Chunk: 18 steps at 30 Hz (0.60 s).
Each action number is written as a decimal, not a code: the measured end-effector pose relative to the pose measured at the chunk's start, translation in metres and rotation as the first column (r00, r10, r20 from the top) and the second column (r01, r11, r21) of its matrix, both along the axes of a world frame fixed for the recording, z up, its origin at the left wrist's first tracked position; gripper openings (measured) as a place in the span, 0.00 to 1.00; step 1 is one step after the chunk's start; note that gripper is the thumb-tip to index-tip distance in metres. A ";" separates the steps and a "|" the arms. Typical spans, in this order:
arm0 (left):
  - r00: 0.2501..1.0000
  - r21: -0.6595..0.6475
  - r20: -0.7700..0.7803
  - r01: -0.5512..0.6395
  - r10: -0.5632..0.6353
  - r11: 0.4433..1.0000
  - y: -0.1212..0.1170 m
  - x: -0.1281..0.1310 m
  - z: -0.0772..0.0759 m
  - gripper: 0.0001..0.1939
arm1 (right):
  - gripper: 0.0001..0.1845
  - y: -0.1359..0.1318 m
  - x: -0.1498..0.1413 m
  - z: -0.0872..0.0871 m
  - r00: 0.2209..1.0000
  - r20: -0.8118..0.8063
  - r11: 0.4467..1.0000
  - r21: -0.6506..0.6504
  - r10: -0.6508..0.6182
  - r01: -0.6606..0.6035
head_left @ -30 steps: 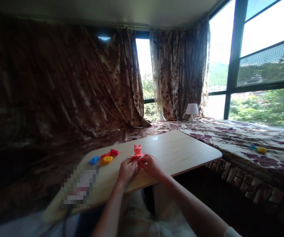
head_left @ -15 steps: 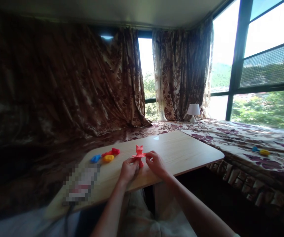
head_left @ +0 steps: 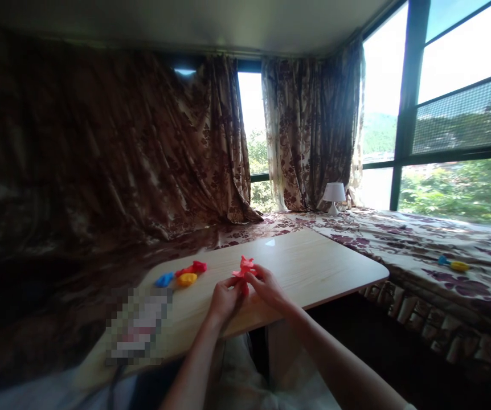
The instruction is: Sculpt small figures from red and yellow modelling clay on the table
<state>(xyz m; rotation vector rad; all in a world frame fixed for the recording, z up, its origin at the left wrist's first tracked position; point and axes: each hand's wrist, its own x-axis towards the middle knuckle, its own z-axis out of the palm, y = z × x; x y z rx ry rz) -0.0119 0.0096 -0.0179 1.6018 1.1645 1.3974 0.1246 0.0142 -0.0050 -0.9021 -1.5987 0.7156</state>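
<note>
A small red-pink toy figure (head_left: 244,267) with pointed ears is held over the light wooden table (head_left: 314,262). My left hand (head_left: 224,297) pinches its lower left side. My right hand (head_left: 266,286) grips it from the right, fingers curled over its middle. The figure's lower part is hidden between my fingers. To the left on the table lie a blue piece (head_left: 164,279), a yellow piece (head_left: 187,279) and a red piece (head_left: 193,267).
A blurred-out flat object (head_left: 136,324) lies on the table's near left. A patterned covered bench (head_left: 420,239) runs along the windows with a small white lamp (head_left: 333,195) and a blue-and-yellow toy (head_left: 453,263). Heavy curtains (head_left: 100,154) hang behind.
My hands have closed in together on the figure, and it has tilted slightly. My right hand has shifted from its arm to its middle.
</note>
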 end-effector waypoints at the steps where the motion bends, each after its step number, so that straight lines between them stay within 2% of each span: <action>1: 1.000 0.001 -0.009 -0.001 0.001 1.000 0.001 0.000 0.000 0.21 | 0.12 0.001 0.000 0.001 1.000 -0.004 1.000 0.017 0.022 -0.022; 4: 0.999 0.007 -0.040 -0.005 0.005 1.000 0.002 0.000 0.000 0.20 | 0.09 0.002 0.001 0.003 0.999 0.019 0.998 0.043 0.043 -0.044; 11: 0.993 0.046 -0.118 0.000 0.006 0.999 -0.002 -0.001 0.005 0.14 | 0.04 0.007 0.003 0.011 0.985 0.173 0.998 0.061 0.007 -0.018; 15: 0.986 0.035 -0.168 -0.014 0.020 0.999 -0.004 -0.002 0.005 0.13 | 0.12 0.008 0.004 0.018 0.974 0.225 0.998 0.040 0.039 -0.050; 18: 0.977 0.025 -0.210 -0.046 0.050 0.999 -0.004 0.000 0.005 0.11 | 0.12 0.009 0.004 0.021 0.969 0.242 0.998 0.016 0.053 -0.058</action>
